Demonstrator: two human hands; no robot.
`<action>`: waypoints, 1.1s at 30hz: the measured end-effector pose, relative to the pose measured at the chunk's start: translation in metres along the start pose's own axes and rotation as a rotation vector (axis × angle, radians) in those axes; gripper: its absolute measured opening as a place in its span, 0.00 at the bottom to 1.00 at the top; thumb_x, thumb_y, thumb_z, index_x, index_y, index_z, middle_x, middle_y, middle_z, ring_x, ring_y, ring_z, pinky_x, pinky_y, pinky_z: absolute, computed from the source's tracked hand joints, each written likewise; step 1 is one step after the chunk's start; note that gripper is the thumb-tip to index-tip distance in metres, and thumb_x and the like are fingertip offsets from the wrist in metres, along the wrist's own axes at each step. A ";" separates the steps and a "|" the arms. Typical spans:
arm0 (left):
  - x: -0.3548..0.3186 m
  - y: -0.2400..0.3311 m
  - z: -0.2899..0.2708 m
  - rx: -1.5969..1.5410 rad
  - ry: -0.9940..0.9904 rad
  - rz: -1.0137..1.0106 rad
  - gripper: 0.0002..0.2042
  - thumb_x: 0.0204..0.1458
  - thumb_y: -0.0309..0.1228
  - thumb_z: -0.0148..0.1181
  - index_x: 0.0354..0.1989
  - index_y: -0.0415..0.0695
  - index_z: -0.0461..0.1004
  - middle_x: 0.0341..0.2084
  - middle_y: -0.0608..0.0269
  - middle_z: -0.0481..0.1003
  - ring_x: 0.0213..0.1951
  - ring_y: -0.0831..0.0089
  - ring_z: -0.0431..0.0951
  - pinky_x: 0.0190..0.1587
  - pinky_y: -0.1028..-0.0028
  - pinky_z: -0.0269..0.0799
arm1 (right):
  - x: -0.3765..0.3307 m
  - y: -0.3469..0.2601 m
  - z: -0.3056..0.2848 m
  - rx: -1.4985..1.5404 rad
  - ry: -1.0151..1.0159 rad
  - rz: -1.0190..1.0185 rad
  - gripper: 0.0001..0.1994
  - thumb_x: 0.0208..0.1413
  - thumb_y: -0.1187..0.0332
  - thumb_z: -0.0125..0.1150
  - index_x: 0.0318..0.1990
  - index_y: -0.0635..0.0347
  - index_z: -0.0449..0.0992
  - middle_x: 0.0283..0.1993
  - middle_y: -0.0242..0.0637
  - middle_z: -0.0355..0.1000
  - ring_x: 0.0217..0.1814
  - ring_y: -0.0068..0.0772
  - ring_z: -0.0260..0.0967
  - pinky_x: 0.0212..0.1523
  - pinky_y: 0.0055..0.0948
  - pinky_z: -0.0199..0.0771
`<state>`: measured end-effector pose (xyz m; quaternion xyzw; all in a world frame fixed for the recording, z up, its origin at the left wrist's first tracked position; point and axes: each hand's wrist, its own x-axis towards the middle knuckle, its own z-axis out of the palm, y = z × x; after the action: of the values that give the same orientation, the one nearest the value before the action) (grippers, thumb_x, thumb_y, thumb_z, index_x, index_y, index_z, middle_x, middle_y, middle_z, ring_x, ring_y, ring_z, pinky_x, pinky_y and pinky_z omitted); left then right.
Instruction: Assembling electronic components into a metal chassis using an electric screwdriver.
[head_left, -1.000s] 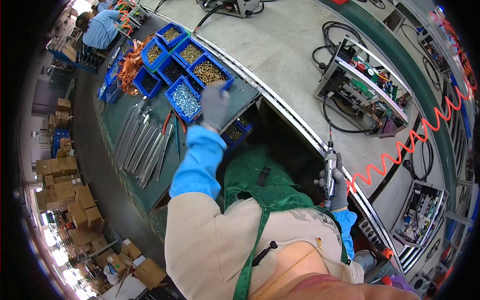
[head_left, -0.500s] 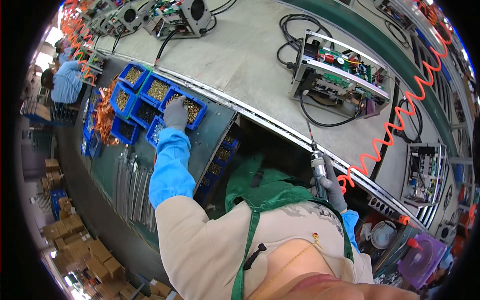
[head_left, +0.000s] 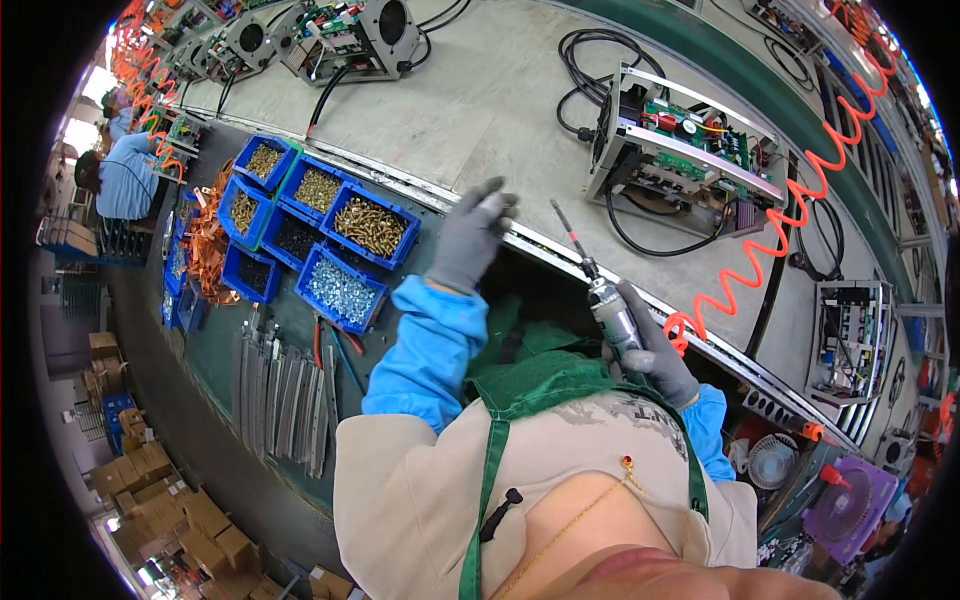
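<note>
My left hand, in a grey glove and blue sleeve, is above the near edge of the workbench, to the right of the blue screw bins. Its fingers are bent together; whatever they pinch is too small to make out. My right hand, gloved the same way, is wrapped round a power screwdriver, whose long bit points up and left over the bench edge. Beyond it stands an open metal-framed device with green circuit boards and a black cable. The nearest bin holds brass-coloured screws.
Another bin contains silvery small parts. Metal strips and pliers-like handles lie on the green side table. An orange coiled hose hangs across the right side. Further open devices line the bench; cardboard boxes are stacked at lower left.
My left hand has come out of the brass screw bin and moved right, toward the screwdriver. My right hand has shifted slightly left with the screwdriver, tilting its bit further left.
</note>
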<state>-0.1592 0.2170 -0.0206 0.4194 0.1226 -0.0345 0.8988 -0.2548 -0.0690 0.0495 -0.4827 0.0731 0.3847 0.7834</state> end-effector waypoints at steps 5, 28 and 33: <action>0.005 -0.021 0.026 -0.098 0.073 -0.083 0.12 0.59 0.27 0.54 0.49 0.38 0.70 0.40 0.57 0.75 0.36 0.76 0.75 0.34 0.83 0.71 | 0.004 0.001 0.004 -0.073 -0.045 0.018 0.55 0.35 0.63 0.68 0.72 0.50 0.40 0.37 0.40 0.66 0.30 0.26 0.64 0.31 0.24 0.67; -0.043 0.021 -0.040 0.907 0.309 0.363 0.16 0.54 0.25 0.51 0.52 0.40 0.72 0.42 0.59 0.75 0.41 0.74 0.74 0.40 0.75 0.72 | 0.020 0.006 0.008 -0.231 -0.118 0.047 0.56 0.34 0.60 0.69 0.72 0.50 0.40 0.52 0.43 0.63 0.37 0.28 0.66 0.34 0.25 0.70; -0.097 0.073 -0.169 2.111 1.190 0.183 0.10 0.51 0.35 0.56 0.40 0.51 0.77 0.37 0.61 0.76 0.43 0.62 0.75 0.47 0.59 0.69 | 0.023 0.004 0.010 -0.254 -0.121 0.082 0.54 0.34 0.62 0.66 0.72 0.50 0.40 0.44 0.45 0.65 0.32 0.29 0.67 0.31 0.26 0.70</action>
<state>-0.2729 0.3895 -0.0463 0.9024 0.3977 0.1443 -0.0823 -0.2441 -0.0475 0.0405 -0.5503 -0.0039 0.4508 0.7028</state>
